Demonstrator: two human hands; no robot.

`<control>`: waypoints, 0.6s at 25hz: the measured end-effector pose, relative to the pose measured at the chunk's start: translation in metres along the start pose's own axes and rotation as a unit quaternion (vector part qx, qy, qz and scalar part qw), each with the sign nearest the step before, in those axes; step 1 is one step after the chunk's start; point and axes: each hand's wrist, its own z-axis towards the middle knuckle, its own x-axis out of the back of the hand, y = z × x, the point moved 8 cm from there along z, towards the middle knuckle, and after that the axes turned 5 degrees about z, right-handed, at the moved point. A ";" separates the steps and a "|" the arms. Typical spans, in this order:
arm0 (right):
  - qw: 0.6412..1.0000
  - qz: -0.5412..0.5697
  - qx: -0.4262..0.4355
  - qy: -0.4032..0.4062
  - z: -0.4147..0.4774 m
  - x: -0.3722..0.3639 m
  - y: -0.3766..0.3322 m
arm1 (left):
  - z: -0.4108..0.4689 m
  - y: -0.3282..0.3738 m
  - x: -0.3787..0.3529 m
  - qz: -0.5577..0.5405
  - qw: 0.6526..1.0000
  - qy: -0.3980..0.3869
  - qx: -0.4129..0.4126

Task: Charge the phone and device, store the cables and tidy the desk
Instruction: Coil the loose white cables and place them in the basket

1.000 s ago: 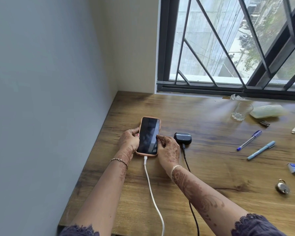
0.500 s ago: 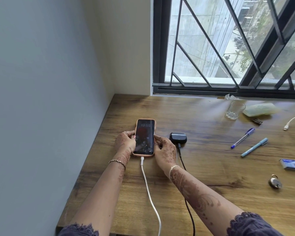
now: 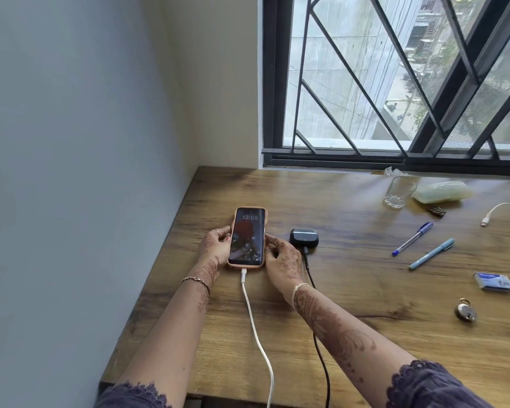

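Phone [image 3: 248,238]: flat slab in a peach case, screen lit, lay on the grained wood desk [image 3: 351,290]. Left hand [image 3: 215,245] and right hand [image 3: 283,256] gripped its long edges, fingers curled. Ribbed white cable [image 3: 255,328] was plugged in. Rounded glossy black device [image 3: 304,237] sat just beside.

Brown henna patterns cover the left hand [image 3: 215,245] and right hand [image 3: 283,257] and run up both forearms. A thin chain bracelet [image 3: 195,280] circles the left wrist, a pale bangle [image 3: 299,288] the right. A ring [image 3: 217,232] sits on a left finger. Dark purple sleeves [image 3: 430,387] end in scalloped lace.
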 end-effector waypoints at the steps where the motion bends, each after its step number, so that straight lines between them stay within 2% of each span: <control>1: 1.000 -0.003 -0.003 -0.002 -0.001 0.002 -0.001 | -0.003 0.000 0.001 -0.009 1.000 -0.002 -0.009; 7: 1.000 -0.013 -0.012 -0.012 -0.004 0.003 -0.002 | -0.015 0.002 0.003 -0.038 0.998 -0.026 -0.032; 15: 0.999 0.022 -0.025 0.009 -0.003 -0.003 0.006 | -0.028 0.005 0.001 -0.007 0.997 -0.039 -0.064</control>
